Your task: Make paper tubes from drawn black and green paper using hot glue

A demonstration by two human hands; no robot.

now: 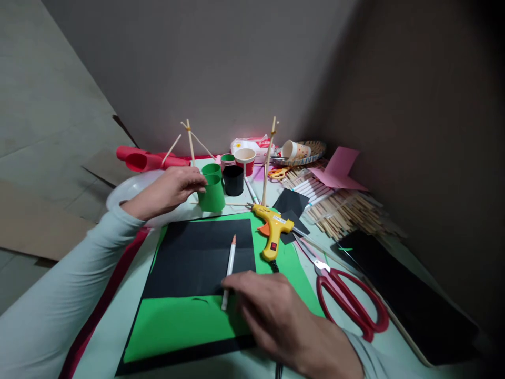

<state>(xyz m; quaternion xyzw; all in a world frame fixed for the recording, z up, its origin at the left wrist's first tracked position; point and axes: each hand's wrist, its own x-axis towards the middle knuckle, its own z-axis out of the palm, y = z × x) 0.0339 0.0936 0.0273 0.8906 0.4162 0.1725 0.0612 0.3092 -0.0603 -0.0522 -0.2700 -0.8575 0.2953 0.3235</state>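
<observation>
My left hand (pixel 173 188) is closed at the rim of a green cup (pixel 212 195), its fingertips pinching the upper left edge. A second green cup (pixel 211 169) stands right behind it, and a black cup (pixel 233 181) is just to the right. A slim white pencil (pixel 230 263) with a bare wooden tip lies over black paper (pixel 197 258), which rests on a green sheet (pixel 177 326). Fingers curled, my right hand (pixel 272 310) grips the pencil near its lower end; the thumb is mostly hidden.
A yellow glue gun (pixel 272 229) and red-handled scissors (pixel 347 289) lie to the right, beside a black tablet-like slab (pixel 406 300). Upright stick frames (pixel 269 158) stand behind. Bundled sticks (pixel 339 213), pink paper (pixel 339 171) and a woven basket (pixel 317 151) sit near the wall.
</observation>
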